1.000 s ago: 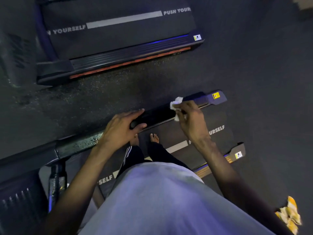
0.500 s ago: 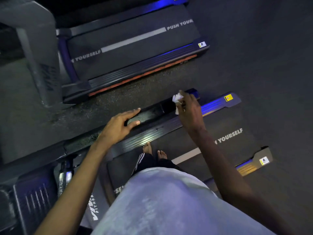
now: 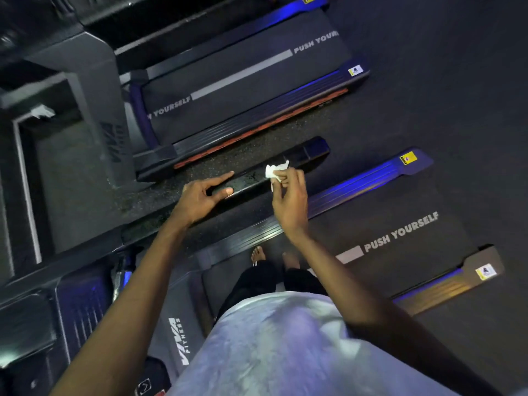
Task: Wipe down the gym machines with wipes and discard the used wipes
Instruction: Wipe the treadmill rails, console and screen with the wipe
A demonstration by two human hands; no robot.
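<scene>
One wipe (image 3: pixel 275 170), pinched in right hand (image 3: pixel 290 204), has moved nearer left hand (image 3: pixel 200 200).

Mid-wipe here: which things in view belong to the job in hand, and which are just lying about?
In the job:
white wipe, pinched in the right hand
black handrail under the wipe
left hand, laid across that rail
treadmill underfoot

Not in play now:
neighbouring treadmill
white scrap on the far-left machine

We log one view: head-worn, wide-angle, pitched steeply down; left hand (image 3: pixel 200 202), right hand (image 3: pixel 289 200) close, mid-frame; treadmill deck (image 3: pixel 371 207) farther off, beneath right hand.
</scene>
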